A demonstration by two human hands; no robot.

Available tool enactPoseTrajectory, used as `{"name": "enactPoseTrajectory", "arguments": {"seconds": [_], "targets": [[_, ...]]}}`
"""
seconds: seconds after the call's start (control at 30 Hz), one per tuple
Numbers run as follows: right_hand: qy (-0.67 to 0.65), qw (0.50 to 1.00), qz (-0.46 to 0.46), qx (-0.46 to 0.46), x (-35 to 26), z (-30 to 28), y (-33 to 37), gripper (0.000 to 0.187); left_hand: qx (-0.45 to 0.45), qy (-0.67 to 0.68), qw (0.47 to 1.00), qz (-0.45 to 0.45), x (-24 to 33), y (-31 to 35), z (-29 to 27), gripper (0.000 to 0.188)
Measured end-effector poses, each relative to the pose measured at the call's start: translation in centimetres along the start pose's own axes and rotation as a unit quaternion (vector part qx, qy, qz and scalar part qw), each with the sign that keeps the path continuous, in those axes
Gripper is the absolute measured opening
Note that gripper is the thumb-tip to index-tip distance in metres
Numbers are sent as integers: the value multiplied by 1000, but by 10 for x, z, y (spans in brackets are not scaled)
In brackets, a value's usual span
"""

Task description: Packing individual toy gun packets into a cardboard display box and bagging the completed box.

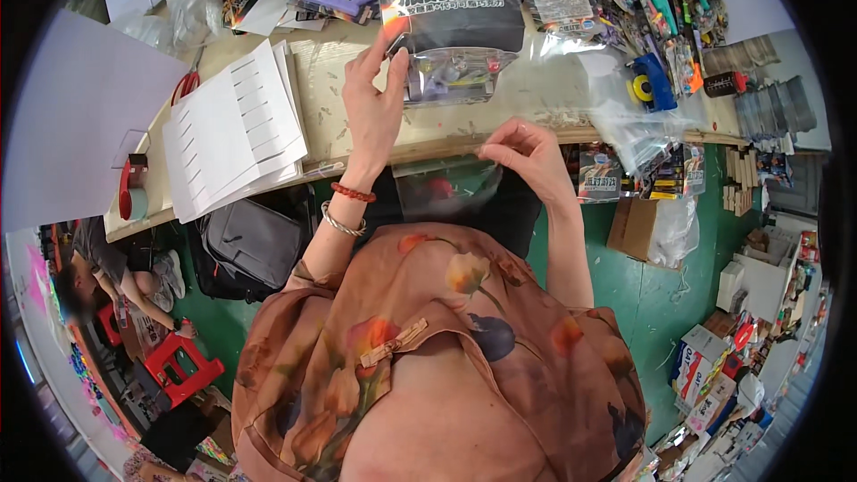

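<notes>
A black printed box (460,22) lies on the table in front of me, with colourful small toys showing through a clear part at its near end. My left hand (375,98) has its thumb and fingers closed on the box's near left corner. Lower down, at the table's front edge, my right hand (534,156) pinches a clear plastic bag (451,186). This bag hangs over the edge above my lap, and its outline is hard to make out.
White paper sheets (237,129) and red-handled scissors (186,86) lie at the left. A red tape roll (134,186) sits at the near left corner. Carded toys (661,0) are heaped at the back, beside a blue tape dispenser (653,82). Another person (116,259) sits at far left.
</notes>
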State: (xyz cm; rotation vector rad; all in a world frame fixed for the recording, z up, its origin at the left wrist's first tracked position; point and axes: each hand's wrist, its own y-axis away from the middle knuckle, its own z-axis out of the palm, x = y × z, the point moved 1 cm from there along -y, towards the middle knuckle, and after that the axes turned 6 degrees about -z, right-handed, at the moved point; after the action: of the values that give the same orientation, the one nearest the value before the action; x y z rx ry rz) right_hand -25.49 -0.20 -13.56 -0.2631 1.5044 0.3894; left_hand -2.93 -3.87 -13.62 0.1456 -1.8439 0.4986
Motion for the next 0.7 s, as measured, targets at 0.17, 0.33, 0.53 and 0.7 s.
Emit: {"name": "enactPoseTrajectory", "arguments": {"seconds": [0.17,0.33,0.53,0.7], "targets": [[-10,1000,11,-15,38,3,12,8,-32,-55,998,11,0,7,4,42],[92,995,14,45,75,4,6,8,-66,-74,995,30,-8,11,0,46],[247,964,-37,95,77,19,-20,64,-117,-64,991,29,-26,17,-2,49],[412,908,-30,68,60,22,-46,49,-118,-62,990,49,-32,18,-3,49]]}}
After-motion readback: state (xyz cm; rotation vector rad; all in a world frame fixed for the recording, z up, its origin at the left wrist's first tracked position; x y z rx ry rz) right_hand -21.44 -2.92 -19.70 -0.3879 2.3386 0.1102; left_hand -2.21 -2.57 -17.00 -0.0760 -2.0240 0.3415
